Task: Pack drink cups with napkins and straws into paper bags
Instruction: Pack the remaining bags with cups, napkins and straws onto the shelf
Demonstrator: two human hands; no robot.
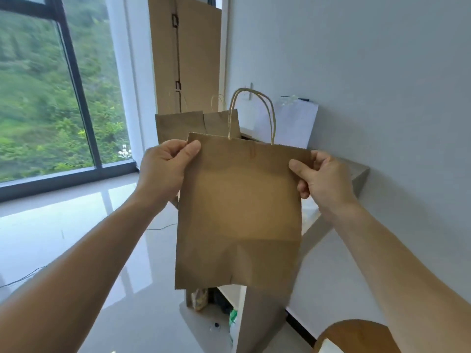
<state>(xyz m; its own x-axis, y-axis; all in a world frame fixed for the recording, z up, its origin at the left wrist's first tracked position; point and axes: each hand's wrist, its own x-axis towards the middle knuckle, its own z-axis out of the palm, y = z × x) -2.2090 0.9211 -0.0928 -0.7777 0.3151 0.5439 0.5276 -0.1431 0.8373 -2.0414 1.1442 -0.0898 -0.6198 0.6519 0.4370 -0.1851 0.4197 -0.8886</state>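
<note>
I hold a flat, folded brown paper bag (239,215) upright in front of me, its twisted paper handles (252,113) sticking up. My left hand (165,169) pinches the bag's top left corner. My right hand (321,179) pinches its top right edge. Two more brown paper bags (178,126) stand behind it on the table, partly hidden. No cups, napkins or straws show; the held bag covers most of the tabletop.
A grey table (359,174) runs along the white wall on the right, with a white paper bag (288,123) on it. Tall cardboard (186,54) leans behind. A round wooden stool (356,337) sits at the lower right. Small items lie under the table (219,307).
</note>
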